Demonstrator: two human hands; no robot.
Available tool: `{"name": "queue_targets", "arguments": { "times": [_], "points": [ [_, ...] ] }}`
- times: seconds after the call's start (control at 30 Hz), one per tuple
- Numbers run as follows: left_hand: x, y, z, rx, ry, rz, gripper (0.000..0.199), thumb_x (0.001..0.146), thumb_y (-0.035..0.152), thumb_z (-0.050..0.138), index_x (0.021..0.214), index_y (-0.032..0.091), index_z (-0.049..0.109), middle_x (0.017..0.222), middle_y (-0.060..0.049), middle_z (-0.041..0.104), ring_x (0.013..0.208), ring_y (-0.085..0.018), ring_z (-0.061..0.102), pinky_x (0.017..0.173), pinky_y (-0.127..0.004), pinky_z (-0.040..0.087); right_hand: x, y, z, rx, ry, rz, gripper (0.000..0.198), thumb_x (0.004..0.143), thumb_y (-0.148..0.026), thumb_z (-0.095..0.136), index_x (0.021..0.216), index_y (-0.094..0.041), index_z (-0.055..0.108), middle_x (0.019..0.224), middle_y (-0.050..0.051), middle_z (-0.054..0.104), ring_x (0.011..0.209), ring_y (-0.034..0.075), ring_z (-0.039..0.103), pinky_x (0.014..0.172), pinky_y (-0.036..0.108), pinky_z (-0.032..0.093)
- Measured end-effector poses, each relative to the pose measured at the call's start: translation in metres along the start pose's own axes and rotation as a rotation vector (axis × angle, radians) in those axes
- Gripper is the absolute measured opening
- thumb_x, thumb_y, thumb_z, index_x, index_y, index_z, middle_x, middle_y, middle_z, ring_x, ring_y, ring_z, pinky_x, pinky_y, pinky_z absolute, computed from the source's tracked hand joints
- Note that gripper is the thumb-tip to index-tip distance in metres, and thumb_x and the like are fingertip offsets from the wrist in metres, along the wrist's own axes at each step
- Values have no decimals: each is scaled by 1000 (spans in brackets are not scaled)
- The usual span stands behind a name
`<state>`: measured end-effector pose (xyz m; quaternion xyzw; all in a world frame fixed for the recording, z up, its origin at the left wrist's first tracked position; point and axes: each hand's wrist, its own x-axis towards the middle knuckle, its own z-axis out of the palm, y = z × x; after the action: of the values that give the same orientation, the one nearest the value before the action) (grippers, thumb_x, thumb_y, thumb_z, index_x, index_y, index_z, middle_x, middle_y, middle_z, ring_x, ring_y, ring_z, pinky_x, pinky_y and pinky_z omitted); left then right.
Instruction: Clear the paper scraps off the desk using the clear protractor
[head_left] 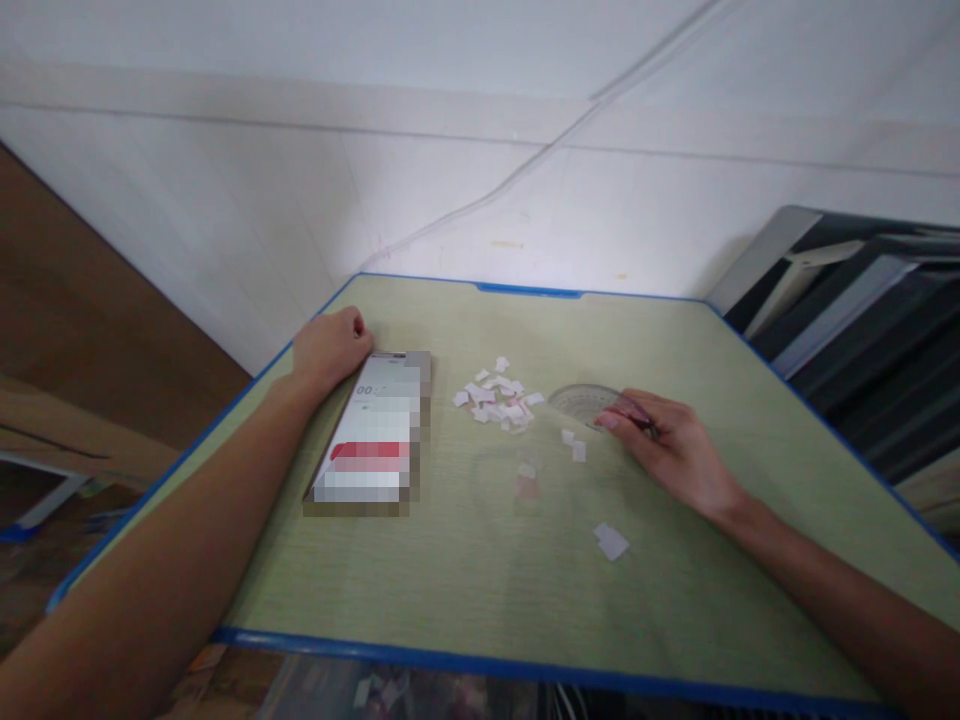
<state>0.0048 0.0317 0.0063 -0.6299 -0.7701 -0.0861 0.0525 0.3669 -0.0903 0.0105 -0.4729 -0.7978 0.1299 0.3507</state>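
Well, right hand (675, 445): thumb and fingers pinched narrow on the right end of a clear protractor (581, 402), nothing else seen in the grip
Protractor: stretching out left from the pinch, curved edge apparently facing the wall (300, 190); touching the table (360, 590) or just above it, I can't tell
Pinch: I'd hold it light and right at the end, the wrist low and level, so the thin plastic neither flexes nor slips, and move slowly, since loose paper could scatter
Paper pile (499, 395): left of the fingertips, just beyond the protractor's free end
Small bits (576, 447): just left of the fingertips and nearer the person
Larger white piece (612, 542): nearer still, well apart from the pile
Left hand (330, 345): a loose fist, well left of that grip, beside the top corner of the phone (375, 420)
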Motion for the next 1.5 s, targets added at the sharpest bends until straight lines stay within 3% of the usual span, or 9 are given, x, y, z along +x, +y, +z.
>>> {"name": "queue_targets", "arguments": {
  "times": [0.2, 0.37, 0.57, 0.73, 0.87, 1.07, 1.2, 1.37, 1.5],
  "points": [
    [0, 0, 0, -4, 2, -3, 33, 82, 31, 42, 103, 20, 64, 102, -15, 70, 94, -31, 64, 74, -37, 47, 5, 2, 2, 23, -57, -28, 49, 95, -52, 46, 57, -23, 36, 54, -3, 38, 48, 12, 39, 46, 28, 30],
    [-1, 1, -1, 3, 4, -10, 34, 81, 32, 42, 104, 21, 65, 102, -14, 71, 95, -31, 63, 75, -37, 48, 5, 2, 2, 36, -21, -13, 48, 95, -53, 46, 58, -23, 38, 55, -3, 39, 50, 13, 41, 47, 28, 31],
    [0, 1, 0, 11, -4, -9, 35, 81, 32, 42, 106, 21, 65, 103, -13, 71, 95, -30, 63, 74, -36, 48, 1, -4, 2, 132, -198, -191, 43, 99, -43, 45, 62, -21, 49, 59, -2, 46, 51, 12, 46, 49, 26, 35],
    [0, 1, -1, 17, -12, -7, 37, 81, 32, 40, 106, 20, 65, 102, -14, 70, 94, -31, 63, 73, -37, 48, 2, -7, 5, 96, -150, -198, 36, 100, -37, 45, 71, -19, 57, 63, 0, 51, 58, 14, 52, 53, 26, 38],
    [0, 1, 0, 6, 4, -7, 37, 81, 33, 41, 106, 20, 65, 102, -14, 70, 95, -31, 63, 75, -38, 48, 3, -9, 7, 138, -193, -214, 40, 100, -39, 45, 66, -19, 53, 63, -1, 49, 56, 12, 49, 52, 26, 36],
    [0, 2, -2, 9, -3, -6, 36, 82, 33, 41, 105, 20, 65, 104, -14, 70, 98, -31, 63, 76, -37, 47, 2, -8, 9, 100, -97, -163, 40, 100, -41, 44, 66, -20, 52, 61, -2, 44, 55, 13, 46, 51, 26, 35],
    [0, 3, -2, 38, -17, -13, 35, 83, 32, 40, 104, 19, 64, 104, -14, 70, 98, -30, 63, 74, -35, 47, 2, -6, 10, 122, -169, -217, 41, 100, -39, 45, 64, -20, 51, 62, -2, 45, 54, 12, 47, 50, 25, 35],
    [0, 2, -1, 45, -14, -9, 34, 82, 32, 40, 104, 19, 64, 104, -13, 70, 98, -30, 64, 73, -34, 47, 3, -6, 11, 100, -86, -175, 37, 99, -36, 47, 67, -20, 54, 62, -1, 46, 57, 14, 49, 52, 26, 36],
    [0, 2, -2, 40, -10, -11, 34, 82, 32, 41, 104, 19, 64, 104, -14, 70, 97, -30, 64, 73, -35, 47, 3, -8, 11, 121, -155, -220, 36, 100, -35, 45, 70, -19, 57, 65, 1, 51, 58, 14, 51, 53, 26, 38]
  ]
}}
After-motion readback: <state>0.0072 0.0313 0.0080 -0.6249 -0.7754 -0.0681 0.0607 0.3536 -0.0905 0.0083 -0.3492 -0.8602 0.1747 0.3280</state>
